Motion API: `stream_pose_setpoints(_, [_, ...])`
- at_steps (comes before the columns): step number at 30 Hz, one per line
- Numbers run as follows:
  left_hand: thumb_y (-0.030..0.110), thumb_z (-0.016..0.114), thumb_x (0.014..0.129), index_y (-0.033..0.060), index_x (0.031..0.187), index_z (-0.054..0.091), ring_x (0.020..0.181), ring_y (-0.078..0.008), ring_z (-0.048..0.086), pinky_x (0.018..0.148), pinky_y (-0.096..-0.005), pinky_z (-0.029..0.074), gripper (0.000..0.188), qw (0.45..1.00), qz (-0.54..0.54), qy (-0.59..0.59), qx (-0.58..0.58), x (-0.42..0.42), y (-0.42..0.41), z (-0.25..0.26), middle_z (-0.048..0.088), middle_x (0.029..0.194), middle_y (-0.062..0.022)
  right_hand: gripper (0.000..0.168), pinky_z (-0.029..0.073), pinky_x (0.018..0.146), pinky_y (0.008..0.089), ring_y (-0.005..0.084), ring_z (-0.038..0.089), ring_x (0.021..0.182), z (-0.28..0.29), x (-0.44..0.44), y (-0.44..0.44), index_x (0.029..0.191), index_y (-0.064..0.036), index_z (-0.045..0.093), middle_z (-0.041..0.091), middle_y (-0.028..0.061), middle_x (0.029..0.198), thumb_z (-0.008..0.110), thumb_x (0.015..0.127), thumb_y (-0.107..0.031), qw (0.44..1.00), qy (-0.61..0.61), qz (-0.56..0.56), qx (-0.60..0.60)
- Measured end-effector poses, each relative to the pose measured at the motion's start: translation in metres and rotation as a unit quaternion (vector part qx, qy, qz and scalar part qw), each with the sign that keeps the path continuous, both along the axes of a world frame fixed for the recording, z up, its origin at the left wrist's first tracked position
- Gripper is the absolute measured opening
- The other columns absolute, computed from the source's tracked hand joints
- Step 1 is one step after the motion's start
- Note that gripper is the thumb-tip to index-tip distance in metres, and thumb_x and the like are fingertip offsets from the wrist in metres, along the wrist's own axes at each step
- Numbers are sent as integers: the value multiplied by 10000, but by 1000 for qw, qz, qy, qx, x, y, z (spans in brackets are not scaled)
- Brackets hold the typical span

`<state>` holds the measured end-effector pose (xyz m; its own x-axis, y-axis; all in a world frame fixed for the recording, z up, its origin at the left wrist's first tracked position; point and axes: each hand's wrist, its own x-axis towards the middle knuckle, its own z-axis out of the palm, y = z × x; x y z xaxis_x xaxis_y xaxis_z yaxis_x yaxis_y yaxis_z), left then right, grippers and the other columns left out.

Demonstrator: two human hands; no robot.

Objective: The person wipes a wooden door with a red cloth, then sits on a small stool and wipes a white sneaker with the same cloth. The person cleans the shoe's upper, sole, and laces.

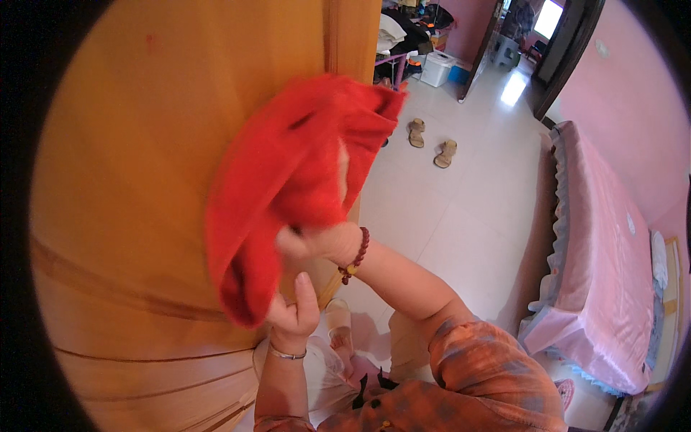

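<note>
A bright red cloth point(302, 156), partly folded and blurred by motion, hangs in front of an orange-brown wooden panel point(135, 162). My right hand point(326, 242), with a dark red bead bracelet on the wrist, is at the cloth's lower right side. Its thumb shows, while most of its fingers are covered by the fabric. My left hand point(294, 313), wearing a silver bangle, holds the cloth's lower end. The left thumb points up, clear of the fabric, and the fingers go behind it. Whether the cloth touches the panel I cannot tell.
Two tan sandals point(417, 133) lie on the pale tiled floor point(453, 227). At right is a bed with a pink satin cover point(604, 259). Clothes on a rack point(402, 40), a white box point(437, 68) and an opened dark door point(480, 51) are at the back.
</note>
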<state>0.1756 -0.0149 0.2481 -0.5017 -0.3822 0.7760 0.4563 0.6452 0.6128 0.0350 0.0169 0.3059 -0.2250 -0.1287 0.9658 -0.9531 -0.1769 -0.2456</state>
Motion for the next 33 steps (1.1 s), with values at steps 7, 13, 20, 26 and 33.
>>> stream_pose_setpoints(7, [16, 464, 898, -101, 1394, 231, 1275, -358, 434, 1066, -450, 363, 560, 999, 12, -38, -30, 6, -4, 2, 341, 1425, -267, 680, 129, 1134, 570, 341, 402, 1297, -14, -30, 3, 1265, -96, 566, 543, 102, 1322, 526, 807, -598, 997, -3, -4, 80])
stream_pose_setpoints(13, [24, 516, 877, -109, 1334, 350, 1253, -395, 457, 997, -446, 475, 504, 999, 23, 11, -44, -5, -1, 11, 384, 1361, -283, 571, 190, 1099, 547, 319, 444, 1257, -23, -55, 3, 1266, -100, 554, 555, 89, 1297, 542, 853, -494, 990, -130, 14, 57])
stream_pose_setpoints(20, [45, 491, 913, -112, 1353, 320, 1259, -344, 445, 1071, -433, 356, 497, 997, 34, -50, -47, -1, -2, 8, 378, 1397, -252, 479, 193, 1090, 561, 317, 478, 1226, -18, -18, -4, 1239, -110, 578, 583, 80, 1256, 572, 871, -418, 994, -101, -6, 32])
stream_pose_setpoints(26, [-3, 489, 891, -120, 1345, 308, 1276, -317, 425, 1088, -434, 320, 502, 999, -22, -41, 20, 9, -5, -3, 400, 1380, -249, 598, 131, 1127, 602, 366, 457, 1233, -10, -1, -5, 1215, -98, 598, 593, 108, 1229, 604, 779, -508, 1000, 8, 5, 24])
stream_pose_setpoints(33, [12, 505, 884, -85, 1332, 376, 1240, -338, 455, 1044, -444, 379, 476, 999, 30, -17, -41, -1, -2, 8, 438, 1339, -242, 620, 188, 1112, 551, 370, 420, 1264, -39, -53, 6, 1264, -81, 543, 537, 125, 1299, 623, 779, -459, 992, -52, -46, 110])
